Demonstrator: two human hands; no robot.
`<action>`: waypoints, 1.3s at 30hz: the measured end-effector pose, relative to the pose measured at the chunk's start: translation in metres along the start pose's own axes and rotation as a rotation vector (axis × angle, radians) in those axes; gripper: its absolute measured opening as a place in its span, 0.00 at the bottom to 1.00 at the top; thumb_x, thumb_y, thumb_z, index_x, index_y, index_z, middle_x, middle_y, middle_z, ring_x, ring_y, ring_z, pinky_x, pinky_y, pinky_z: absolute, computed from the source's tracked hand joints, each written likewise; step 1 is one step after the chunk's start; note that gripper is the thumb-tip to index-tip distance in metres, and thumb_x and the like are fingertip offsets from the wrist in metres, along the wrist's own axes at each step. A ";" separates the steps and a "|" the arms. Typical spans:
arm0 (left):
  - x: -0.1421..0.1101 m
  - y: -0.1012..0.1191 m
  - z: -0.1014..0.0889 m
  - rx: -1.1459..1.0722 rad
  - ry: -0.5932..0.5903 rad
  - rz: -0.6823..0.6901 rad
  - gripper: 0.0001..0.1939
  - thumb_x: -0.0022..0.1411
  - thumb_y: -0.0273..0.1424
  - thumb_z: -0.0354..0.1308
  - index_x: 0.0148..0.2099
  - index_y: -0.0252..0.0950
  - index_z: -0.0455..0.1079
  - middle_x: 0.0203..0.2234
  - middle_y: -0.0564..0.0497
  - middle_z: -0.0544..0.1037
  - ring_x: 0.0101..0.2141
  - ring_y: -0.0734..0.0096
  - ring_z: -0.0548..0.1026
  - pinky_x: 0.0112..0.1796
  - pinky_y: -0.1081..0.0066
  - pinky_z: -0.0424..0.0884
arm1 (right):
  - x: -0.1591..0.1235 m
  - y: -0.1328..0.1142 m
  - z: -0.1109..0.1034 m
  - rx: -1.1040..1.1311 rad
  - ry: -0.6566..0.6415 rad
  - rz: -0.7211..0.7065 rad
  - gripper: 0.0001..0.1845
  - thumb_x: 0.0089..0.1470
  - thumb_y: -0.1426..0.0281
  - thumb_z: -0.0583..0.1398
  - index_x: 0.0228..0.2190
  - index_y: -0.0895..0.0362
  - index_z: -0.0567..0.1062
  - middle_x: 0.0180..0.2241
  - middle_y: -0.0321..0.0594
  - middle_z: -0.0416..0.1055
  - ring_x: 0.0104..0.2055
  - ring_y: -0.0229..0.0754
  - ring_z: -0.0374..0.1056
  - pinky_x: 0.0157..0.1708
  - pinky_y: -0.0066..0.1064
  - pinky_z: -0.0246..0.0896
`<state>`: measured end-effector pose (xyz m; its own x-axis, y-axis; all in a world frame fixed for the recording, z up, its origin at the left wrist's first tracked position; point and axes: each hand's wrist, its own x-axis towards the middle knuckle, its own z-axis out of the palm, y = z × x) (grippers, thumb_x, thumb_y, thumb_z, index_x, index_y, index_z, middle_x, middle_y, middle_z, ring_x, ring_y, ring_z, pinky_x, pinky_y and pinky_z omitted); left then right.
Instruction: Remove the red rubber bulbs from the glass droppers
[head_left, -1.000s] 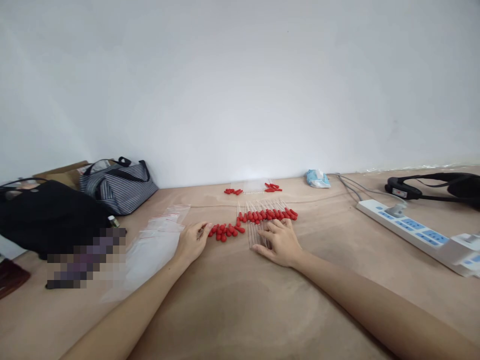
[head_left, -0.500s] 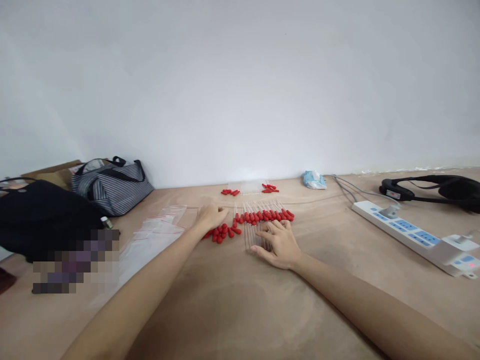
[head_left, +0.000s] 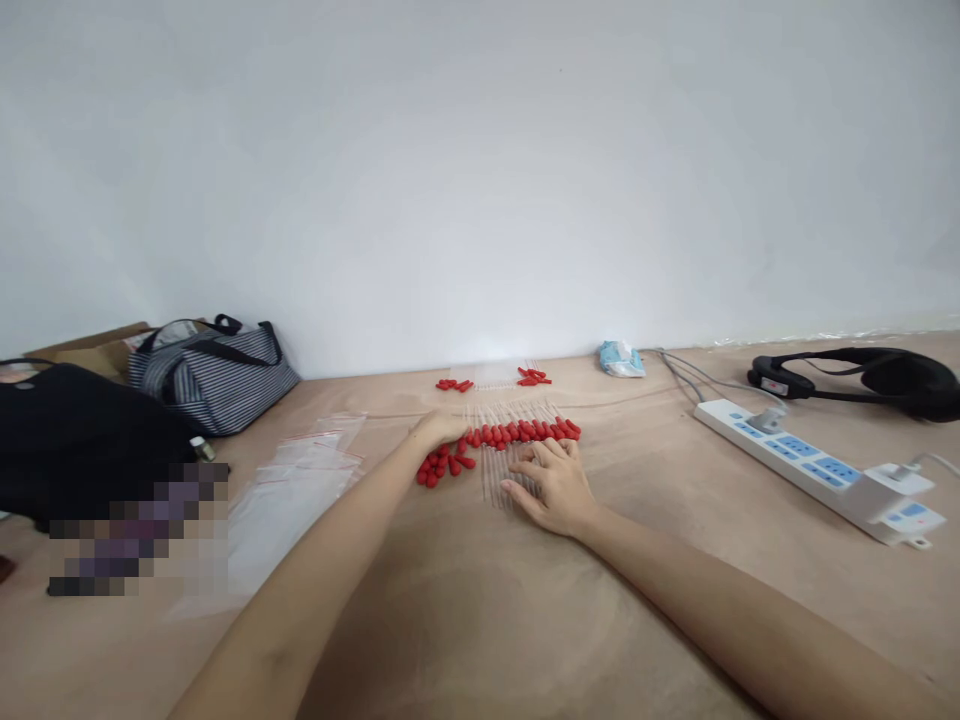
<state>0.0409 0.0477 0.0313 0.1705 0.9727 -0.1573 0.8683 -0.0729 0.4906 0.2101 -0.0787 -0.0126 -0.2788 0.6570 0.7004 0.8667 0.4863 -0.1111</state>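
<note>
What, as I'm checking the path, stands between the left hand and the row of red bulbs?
Nothing visible. The left hand is beside the left end of the row of red bulbs; the loose red bulbs lie on its near side, off that line. The left fingertips are hidden, so contact is unclear.

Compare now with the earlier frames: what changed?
Left hand moved away from the wearer and rightward, from beside the loose red bulbs to the left end of the red-bulb row. Its fingertips are hidden, so any grasp or release can't be told. The camera view swung slightly right. Unchanged: right hand at the clear tubes; striped bag and power strip in place.
</note>
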 end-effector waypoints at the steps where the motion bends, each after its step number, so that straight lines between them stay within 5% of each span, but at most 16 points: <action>1: 0.000 0.001 -0.001 -0.013 0.003 0.005 0.12 0.44 0.34 0.56 0.15 0.34 0.66 0.11 0.49 0.70 0.15 0.68 0.68 0.18 0.72 0.61 | 0.000 0.000 0.000 0.005 0.002 0.004 0.14 0.51 0.59 0.55 0.30 0.53 0.76 0.29 0.39 0.66 0.33 0.39 0.56 0.37 0.35 0.42; 7: -0.014 0.001 -0.029 -0.087 0.077 0.096 0.15 0.47 0.29 0.48 0.12 0.34 0.61 0.11 0.51 0.67 0.18 0.70 0.67 0.21 0.72 0.61 | 0.000 -0.001 -0.001 0.063 0.020 0.037 0.13 0.50 0.60 0.55 0.32 0.53 0.75 0.30 0.38 0.67 0.35 0.40 0.58 0.38 0.36 0.43; 11: -0.046 -0.005 -0.039 -0.142 0.119 0.207 0.12 0.53 0.29 0.45 0.20 0.34 0.63 0.17 0.53 0.70 0.20 0.74 0.68 0.24 0.74 0.63 | -0.001 0.000 -0.001 0.104 0.077 0.058 0.18 0.51 0.61 0.54 0.41 0.56 0.70 0.36 0.42 0.67 0.39 0.42 0.60 0.40 0.37 0.46; 15: -0.089 -0.019 -0.021 -0.188 0.157 0.424 0.10 0.60 0.33 0.43 0.37 0.35 0.62 0.24 0.52 0.74 0.24 0.74 0.70 0.27 0.74 0.66 | -0.002 0.001 -0.002 0.078 0.169 0.019 0.27 0.51 0.59 0.53 0.50 0.61 0.61 0.45 0.50 0.63 0.47 0.47 0.58 0.44 0.39 0.48; 20: -0.115 -0.039 0.013 -0.030 0.387 0.791 0.07 0.60 0.30 0.46 0.36 0.36 0.65 0.31 0.50 0.73 0.33 0.71 0.71 0.35 0.70 0.66 | 0.000 -0.004 -0.007 0.013 0.102 -0.172 0.27 0.51 0.58 0.53 0.51 0.54 0.62 0.50 0.46 0.61 0.51 0.47 0.55 0.51 0.43 0.41; 24: -0.114 -0.045 0.029 -0.107 0.463 0.910 0.06 0.60 0.26 0.47 0.35 0.35 0.65 0.28 0.51 0.72 0.31 0.73 0.71 0.32 0.73 0.67 | 0.002 -0.009 -0.004 0.035 0.058 -0.269 0.16 0.53 0.60 0.53 0.43 0.50 0.69 0.41 0.38 0.71 0.47 0.44 0.59 0.53 0.46 0.32; 29: -0.114 -0.041 0.031 -0.141 0.450 0.925 0.06 0.61 0.26 0.48 0.35 0.35 0.66 0.29 0.50 0.73 0.31 0.73 0.71 0.33 0.73 0.68 | 0.002 -0.008 0.001 0.061 0.095 -0.284 0.10 0.54 0.67 0.53 0.36 0.52 0.73 0.21 0.33 0.70 0.33 0.38 0.61 0.51 0.44 0.35; 33: -0.114 -0.039 0.031 -0.055 0.423 0.967 0.08 0.61 0.28 0.49 0.40 0.35 0.68 0.32 0.48 0.74 0.35 0.71 0.71 0.36 0.71 0.68 | 0.002 -0.010 -0.002 0.045 0.101 -0.310 0.10 0.54 0.68 0.53 0.33 0.53 0.74 0.18 0.33 0.67 0.28 0.36 0.57 0.48 0.41 0.40; 39: -0.115 -0.044 0.032 0.034 0.451 0.996 0.11 0.61 0.30 0.48 0.33 0.33 0.70 0.24 0.50 0.75 0.25 0.73 0.70 0.28 0.74 0.67 | -0.001 -0.010 -0.006 0.087 0.098 -0.345 0.11 0.54 0.69 0.52 0.29 0.54 0.73 0.17 0.32 0.64 0.27 0.35 0.55 0.46 0.40 0.41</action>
<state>-0.0018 -0.0676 0.0004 0.6234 0.4649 0.6287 0.4494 -0.8710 0.1985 0.2041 -0.0878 -0.0080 -0.5039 0.3893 0.7711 0.6891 0.7195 0.0870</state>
